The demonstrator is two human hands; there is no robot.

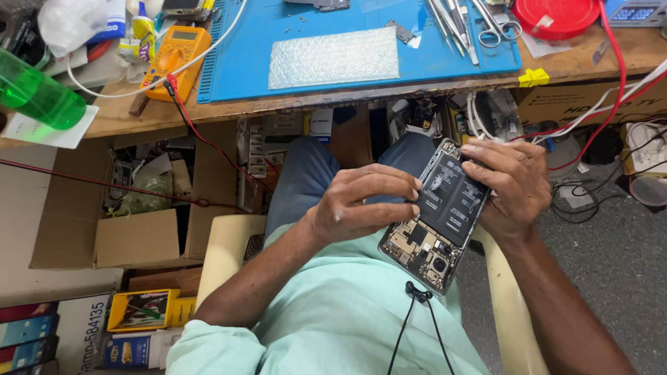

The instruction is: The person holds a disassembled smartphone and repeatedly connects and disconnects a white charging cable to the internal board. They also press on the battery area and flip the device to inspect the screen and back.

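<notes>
- right now an opened phone (439, 219), its back cover off, is held in the air over the person's lap, below the table edge, tilted with the camera end toward the body.
- its black battery (453, 196) fills the upper half; the bare circuit board and camera module (439, 264) show at the lower end.
- the left hand (361, 205) lies across the phone's left edge, fingers stretched over the battery's near side and pressing on it; it is half closed around the frame, not wide.
- the right hand (511, 187) cups the far edge and top corner, fingers curled narrow on the rim, so both hands hold the one phone.
- by the look of it, the step in hand is work at the battery: pressing it or feeling along its edge. the next move seems to call for a steady grip from the right hand and careful, even fingertip pressure, since the battery and board are exposed.
- a black earphone cable (418, 295) hangs over the pale green shirt just beneath the phone.
- up on the table (333, 107) lie a blue work mat (243, 62), an orange multimeter (174, 59), tweezers and scissors (479, 24), and a red lid (556, 15).
- a green bottle (38, 94) stands at far left, above open cardboard boxes (139, 229).
</notes>
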